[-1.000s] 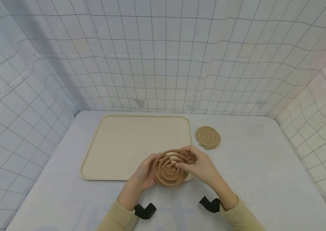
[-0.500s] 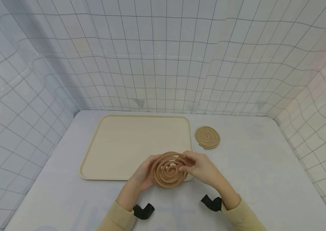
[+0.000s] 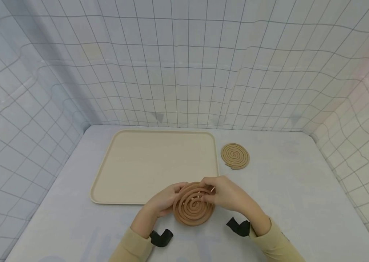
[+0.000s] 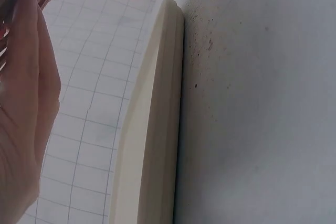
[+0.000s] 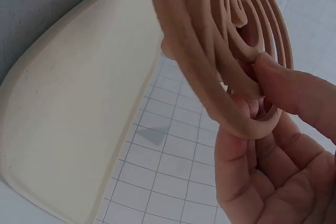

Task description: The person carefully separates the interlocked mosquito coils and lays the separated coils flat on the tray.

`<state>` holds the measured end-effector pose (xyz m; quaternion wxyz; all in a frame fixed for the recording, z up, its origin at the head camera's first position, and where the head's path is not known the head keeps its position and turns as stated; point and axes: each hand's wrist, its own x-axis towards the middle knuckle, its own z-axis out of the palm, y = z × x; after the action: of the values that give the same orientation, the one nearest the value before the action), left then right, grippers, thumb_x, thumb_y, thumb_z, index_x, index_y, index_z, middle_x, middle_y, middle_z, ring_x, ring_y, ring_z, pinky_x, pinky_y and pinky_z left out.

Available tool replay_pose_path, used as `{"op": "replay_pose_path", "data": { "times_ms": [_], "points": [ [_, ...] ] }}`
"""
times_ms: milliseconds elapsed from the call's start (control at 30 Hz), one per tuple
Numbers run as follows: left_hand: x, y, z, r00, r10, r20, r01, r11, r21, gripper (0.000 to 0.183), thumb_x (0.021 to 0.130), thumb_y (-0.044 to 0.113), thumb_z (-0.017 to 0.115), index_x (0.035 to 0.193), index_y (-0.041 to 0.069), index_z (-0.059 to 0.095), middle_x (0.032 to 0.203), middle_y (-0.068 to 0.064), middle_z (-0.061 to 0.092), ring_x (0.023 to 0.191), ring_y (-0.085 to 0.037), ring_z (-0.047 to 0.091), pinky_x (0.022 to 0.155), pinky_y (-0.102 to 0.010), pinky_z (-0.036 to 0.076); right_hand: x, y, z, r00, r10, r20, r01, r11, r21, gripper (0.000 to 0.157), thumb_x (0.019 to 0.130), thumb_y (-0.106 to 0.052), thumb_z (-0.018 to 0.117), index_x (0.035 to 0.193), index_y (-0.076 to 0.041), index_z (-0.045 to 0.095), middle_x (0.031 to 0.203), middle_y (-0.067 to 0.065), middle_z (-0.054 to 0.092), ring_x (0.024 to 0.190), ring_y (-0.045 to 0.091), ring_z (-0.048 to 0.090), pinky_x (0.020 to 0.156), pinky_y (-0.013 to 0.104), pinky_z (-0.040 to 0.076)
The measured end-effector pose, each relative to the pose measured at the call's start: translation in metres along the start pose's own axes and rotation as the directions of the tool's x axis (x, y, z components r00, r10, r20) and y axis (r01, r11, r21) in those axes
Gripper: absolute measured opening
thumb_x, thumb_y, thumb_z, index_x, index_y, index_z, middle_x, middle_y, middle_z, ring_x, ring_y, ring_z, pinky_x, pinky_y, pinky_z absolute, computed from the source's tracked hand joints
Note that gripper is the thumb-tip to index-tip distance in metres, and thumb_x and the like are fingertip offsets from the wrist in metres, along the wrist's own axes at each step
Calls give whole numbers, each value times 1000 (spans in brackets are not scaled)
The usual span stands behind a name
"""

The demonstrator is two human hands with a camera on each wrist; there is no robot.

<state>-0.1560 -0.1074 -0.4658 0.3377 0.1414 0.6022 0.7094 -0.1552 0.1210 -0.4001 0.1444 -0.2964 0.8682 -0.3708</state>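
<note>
A brown mosquito coil point(image 3: 193, 217) with gaps between its turns is held over the tray's near right corner, its face tilted toward the head camera. My left hand point(image 3: 164, 200) grips its left edge, fingers reaching behind it. In the left wrist view, the fingers of that hand point(image 4: 23, 98) run up to the coil at the top left corner. On the other side, my right hand point(image 3: 228, 194) pinches the upper right turns. The right wrist view shows the thumb point(image 5: 299, 90) on the coil's turns point(image 5: 181, 35) and the other fingers curled behind them.
A cream tray point(image 3: 155, 156) lies on the white table point(image 3: 289, 189), left of centre. Right of it, a second, paler mosquito coil point(image 3: 235, 156) lies flat. Brown crumbs point(image 4: 210, 44) dot the table near the tray's edge. Grid-patterned sheets point(image 3: 184, 72) enclose the back and sides.
Both hands have brought the coil down toward the near side of the table. The tray and the second coil have not moved.
</note>
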Motion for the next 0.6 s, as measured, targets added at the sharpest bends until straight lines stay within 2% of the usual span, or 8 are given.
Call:
{"op": "replay_pose_path", "data": {
  "times_ms": [100, 233, 367, 467, 600],
  "points": [
    [-1, 0, 0, 1000, 30, -6, -30, 1000, -2, 30, 103, 20, 52, 120, -3, 56, 102, -3, 60, 88, -9, 61, 74, -20, 54, -1, 1, -1, 999, 25, -46, -23, 999, 45, 15, 87, -16, 75, 100, -16, 69, 88, -6, 71, 82, 4, 64, 70, 22, 53],
    [-1, 0, 1, 997, 70, -22, -71, 996, -51, 17, 103, 20, 52, 113, 8, 59, 101, -1, 60, 86, -7, 62, 73, -20, 54, -3, 4, -2, 992, 62, -109, -50, 992, 112, 17, 86, -23, 77, 100, -15, 69, 88, -5, 70, 83, 5, 64, 72, 23, 54],
    [-1, -1, 1, 994, 104, -27, -107, 988, -109, 11, 102, 23, 53, 108, 15, 57, 100, -1, 60, 84, -6, 62, 72, -19, 54, -6, 7, -3, 985, 113, -132, -90, 982, 168, 17, 86, -22, 77, 98, -13, 70, 90, -2, 70, 84, 9, 64, 72, 24, 55],
    [-1, -2, 1, 993, 111, -28, -114, 985, -128, 15, 102, 28, 54, 109, 14, 56, 102, 0, 59, 86, -6, 62, 72, -19, 54, -7, 9, -4, 981, 139, -135, -116, 980, 162, 15, 86, -22, 77, 97, -13, 70, 90, -2, 70, 84, 10, 63, 70, 24, 53],
    [-1, 0, 1, 997, 76, -34, -79, 992, -103, 22, 103, 27, 52, 115, 8, 55, 105, -2, 61, 89, -8, 65, 75, -21, 56, -3, 11, -5, 986, 119, -118, -104, 987, 125, 12, 86, -22, 76, 95, -16, 70, 87, -5, 70, 81, 8, 64, 68, 24, 53]
  ]
}}
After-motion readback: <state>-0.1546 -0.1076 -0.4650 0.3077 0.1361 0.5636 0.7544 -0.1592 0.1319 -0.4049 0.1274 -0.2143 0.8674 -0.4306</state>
